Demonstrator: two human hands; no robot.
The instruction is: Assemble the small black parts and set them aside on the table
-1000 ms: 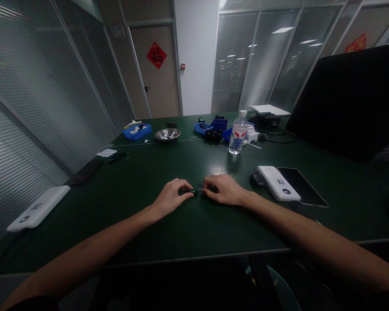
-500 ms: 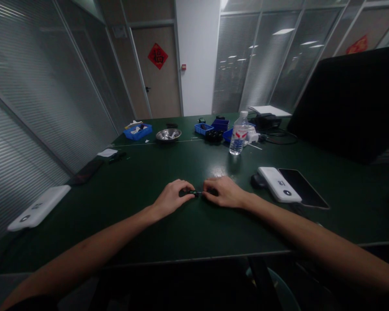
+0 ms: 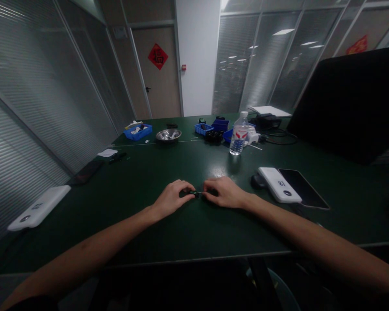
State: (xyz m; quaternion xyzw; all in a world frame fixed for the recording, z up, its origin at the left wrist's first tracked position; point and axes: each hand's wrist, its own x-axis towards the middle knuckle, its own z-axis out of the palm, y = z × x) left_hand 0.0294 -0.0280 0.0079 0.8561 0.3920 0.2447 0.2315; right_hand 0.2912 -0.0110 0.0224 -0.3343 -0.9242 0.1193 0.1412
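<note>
Both of my hands rest on the dark green table [image 3: 188,229], fingertips almost meeting. My left hand [image 3: 172,197] is closed in a pinch on a small dark part [image 3: 193,193] with a green glint. My right hand [image 3: 223,191] is closed too, pinching a thin pale pin-like piece [image 3: 200,194] that points at the small part. What else its fingers cover is hidden.
To the right lie a white power bank [image 3: 279,184], a dark phone [image 3: 303,187] and a black mouse-like object [image 3: 256,180]. A water bottle [image 3: 238,134], blue bins [image 3: 137,131], a metal bowl [image 3: 168,135] and a large black monitor [image 3: 350,103] stand farther back. Another white device [image 3: 39,207] lies left.
My hands have drawn slightly closer together, so the thin piece in my right hand now meets the small part in my left. Nothing else has moved.
</note>
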